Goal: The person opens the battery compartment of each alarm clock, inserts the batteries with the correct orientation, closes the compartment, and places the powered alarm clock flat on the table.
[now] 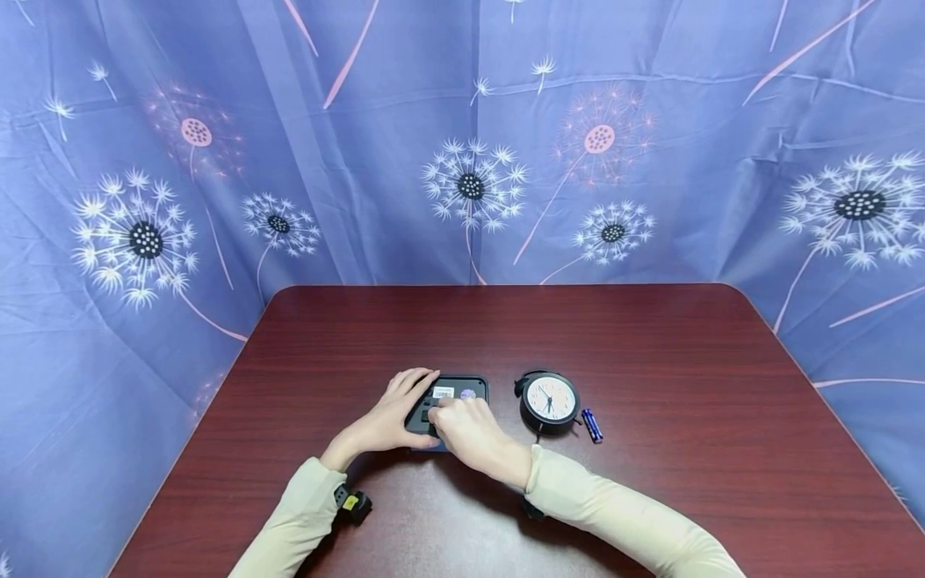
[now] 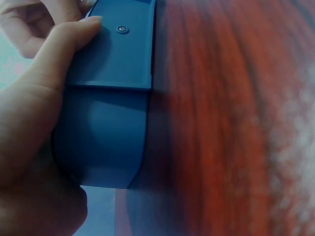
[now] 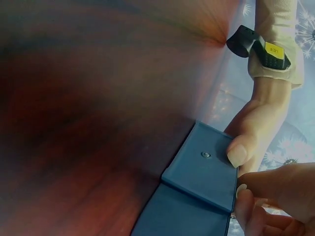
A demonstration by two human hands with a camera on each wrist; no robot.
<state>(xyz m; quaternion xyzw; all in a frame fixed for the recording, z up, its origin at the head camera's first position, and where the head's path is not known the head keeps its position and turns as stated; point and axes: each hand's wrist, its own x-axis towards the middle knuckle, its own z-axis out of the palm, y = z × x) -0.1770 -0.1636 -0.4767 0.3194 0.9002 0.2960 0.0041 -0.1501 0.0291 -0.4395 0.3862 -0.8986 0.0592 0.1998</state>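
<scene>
A flat dark device lies on the table with a white label and a round purple sticker on its upward face. My left hand grips its left part, fingers along the far edge and thumb at the near edge. Bent over the middle of that face is my right hand, fingers curled and fingertips right at a small recess. In the right wrist view the device's bluish side shows a screw; the left thumb presses its edge beside the right fingers. I cannot tell whether they pinch anything.
A black round alarm clock with a white dial stands right of the device. Beside it lie small blue batteries. The dark red wooden table reaches back to a blue dandelion-patterned curtain.
</scene>
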